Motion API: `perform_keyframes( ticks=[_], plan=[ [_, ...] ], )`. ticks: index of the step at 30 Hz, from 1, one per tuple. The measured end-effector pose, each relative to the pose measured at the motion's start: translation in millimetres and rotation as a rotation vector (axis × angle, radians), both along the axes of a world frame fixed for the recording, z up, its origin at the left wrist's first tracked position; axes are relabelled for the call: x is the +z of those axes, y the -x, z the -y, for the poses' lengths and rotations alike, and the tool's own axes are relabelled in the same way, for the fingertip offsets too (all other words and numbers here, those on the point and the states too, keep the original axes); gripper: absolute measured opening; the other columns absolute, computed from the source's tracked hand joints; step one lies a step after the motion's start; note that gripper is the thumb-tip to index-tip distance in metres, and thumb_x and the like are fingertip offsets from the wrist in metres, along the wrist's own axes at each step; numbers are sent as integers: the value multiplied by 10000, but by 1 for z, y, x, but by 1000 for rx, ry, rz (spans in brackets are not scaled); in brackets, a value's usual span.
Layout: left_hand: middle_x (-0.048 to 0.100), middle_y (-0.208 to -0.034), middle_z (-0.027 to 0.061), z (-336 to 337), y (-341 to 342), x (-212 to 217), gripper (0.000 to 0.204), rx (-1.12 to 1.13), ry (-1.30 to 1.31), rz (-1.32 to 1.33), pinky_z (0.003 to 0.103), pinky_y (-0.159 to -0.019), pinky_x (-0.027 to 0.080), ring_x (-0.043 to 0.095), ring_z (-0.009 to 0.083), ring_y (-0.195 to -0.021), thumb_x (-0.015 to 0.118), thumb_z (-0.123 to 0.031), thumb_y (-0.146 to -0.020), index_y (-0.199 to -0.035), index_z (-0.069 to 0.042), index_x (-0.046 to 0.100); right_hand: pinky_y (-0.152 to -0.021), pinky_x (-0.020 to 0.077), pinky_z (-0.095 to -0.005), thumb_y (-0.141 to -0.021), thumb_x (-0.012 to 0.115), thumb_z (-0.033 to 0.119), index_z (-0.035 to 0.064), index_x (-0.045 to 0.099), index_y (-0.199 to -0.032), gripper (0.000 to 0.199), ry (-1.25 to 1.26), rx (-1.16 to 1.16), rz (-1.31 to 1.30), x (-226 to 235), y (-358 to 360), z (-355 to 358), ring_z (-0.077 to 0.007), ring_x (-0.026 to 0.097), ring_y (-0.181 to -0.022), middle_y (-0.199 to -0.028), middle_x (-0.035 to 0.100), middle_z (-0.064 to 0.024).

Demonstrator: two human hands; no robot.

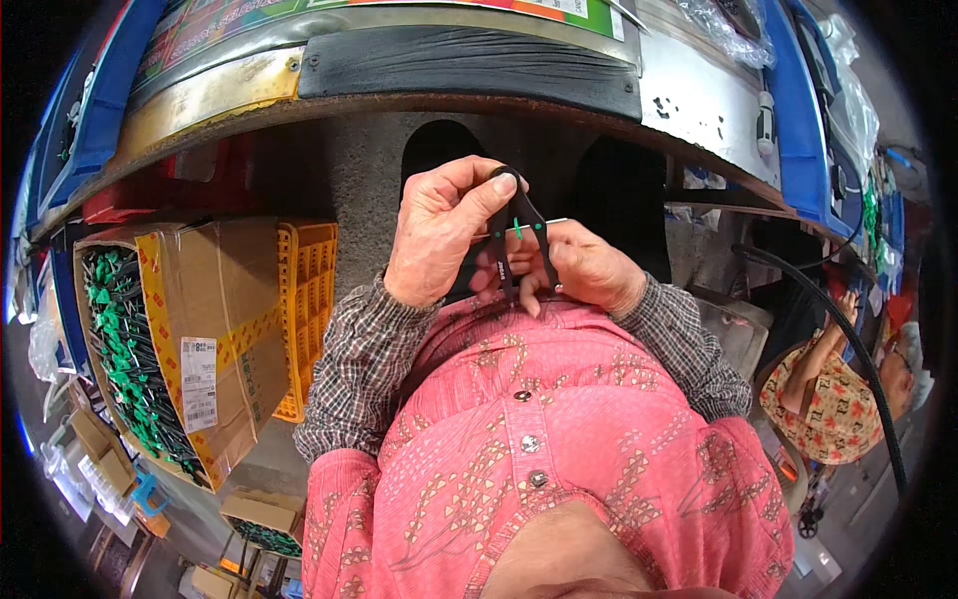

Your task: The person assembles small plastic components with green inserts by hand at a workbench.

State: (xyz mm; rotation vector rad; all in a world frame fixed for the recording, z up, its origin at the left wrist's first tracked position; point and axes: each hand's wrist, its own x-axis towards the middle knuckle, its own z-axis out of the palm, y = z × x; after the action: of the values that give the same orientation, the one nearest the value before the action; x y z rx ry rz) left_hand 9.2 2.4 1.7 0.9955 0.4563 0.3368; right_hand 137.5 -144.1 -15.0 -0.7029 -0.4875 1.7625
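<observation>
- Head view: the left hand [436, 235] pinches the top of a black plastic part [523, 245] between thumb and forefinger, held up close to the chest, below the tabletop [689, 100] edge.
- The right hand [584, 268] grips the same part from the other side, fingers curled around its lower end.
- A cardboard box [225, 329] of green-and-black pieces stands at the left, beside a yellow crate [309, 290].
</observation>
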Motion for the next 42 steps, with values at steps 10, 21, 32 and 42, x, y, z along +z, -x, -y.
perform_keyframes(
  ticks=[10, 21, 32, 42],
  plan=[
    [611, -680, -32, -1, 0, -1, 154, -15, 64, -2, 155, -442, 358, 488, -2, -512, 600, -160, -931, -955, -24, 668, -654, 496, -245, -869, 648, 459, -75, 505, -1240, 666, 9, 22, -89, -5, 3, -3, -197, 629, -920, -1032, 637, -181],
    [557, -629, -63, 2, -1, 1, 146, 2, 80, 1, 166, -443, 247, 373, -12, -487, 604, -161, -925, -938, -35, 676, -635, 505, -242, -889, 652, 359, -61, 546, -1185, 525, 45, -8, -43, -3, 3, -3, -204, 650, -848, -962, 655, -173],
    [559, -635, -63, 5, -2, -1, 141, 24, 30, -4, 179, -451, 242, 369, -9, -494, 599, -155, -927, -928, -36, 676, -654, 507, -241, -850, 702, 340, -37, 591, -1123, 480, 53, -12, 11, -6, 2, -2, -189, 665, -784, -908, 672, -154],
    [612, -708, -29, 4, -3, -4, 132, 14, 54, 9, 167, -491, 362, 518, 12, -567, 605, -139, -922, -939, -22, 664, -694, 533, -275, -805, 751, 252, -32, 623, -1054, 399, 83, -67, -43, -7, 5, -4, -201, 671, -770, -880, 676, -139]
  ],
)
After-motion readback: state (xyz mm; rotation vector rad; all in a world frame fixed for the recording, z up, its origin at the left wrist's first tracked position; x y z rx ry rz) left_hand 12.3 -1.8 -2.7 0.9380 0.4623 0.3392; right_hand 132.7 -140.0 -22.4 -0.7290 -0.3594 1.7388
